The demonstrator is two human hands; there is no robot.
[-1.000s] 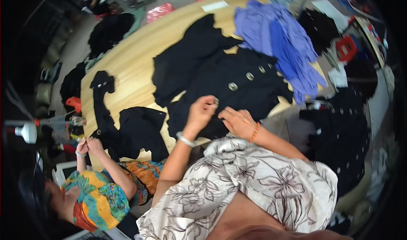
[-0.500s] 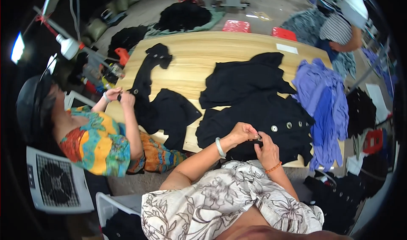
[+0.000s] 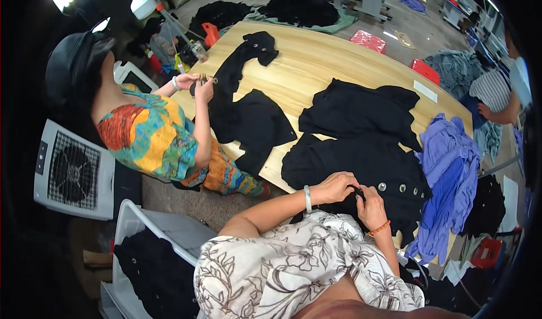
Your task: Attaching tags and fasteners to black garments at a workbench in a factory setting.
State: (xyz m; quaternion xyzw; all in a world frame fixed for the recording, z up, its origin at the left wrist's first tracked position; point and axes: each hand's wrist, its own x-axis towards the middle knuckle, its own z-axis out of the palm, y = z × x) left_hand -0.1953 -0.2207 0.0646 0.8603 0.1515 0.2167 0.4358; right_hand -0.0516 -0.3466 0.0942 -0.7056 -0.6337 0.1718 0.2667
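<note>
A black garment (image 3: 350,155) with a row of large round buttons (image 3: 382,187) lies spread along the near edge of the table. My left hand (image 3: 337,188) has its fingers closed at the garment's edge. Close beside it, my right hand (image 3: 372,209) pinches the same dark edge, its fingertips almost meeting the left ones. Whether a button sits between the fingers is too small to make out. Behind this garment lies a second black garment (image 3: 361,113), flat on the wood.
Purple garments (image 3: 443,172) hang over the table's (image 3: 305,65) right end. To the left a co-worker (image 3: 147,133) handles another black garment (image 3: 254,121). A white bin (image 3: 125,220) with black clothes and a fan unit (image 3: 73,172) stand at lower left. Red stools (image 3: 367,41) are beyond the table.
The view has turned left and tilted, bringing the bin into fuller sight. My hands stay together at the garment's edge, and a dark bit of cloth now shows between them.
</note>
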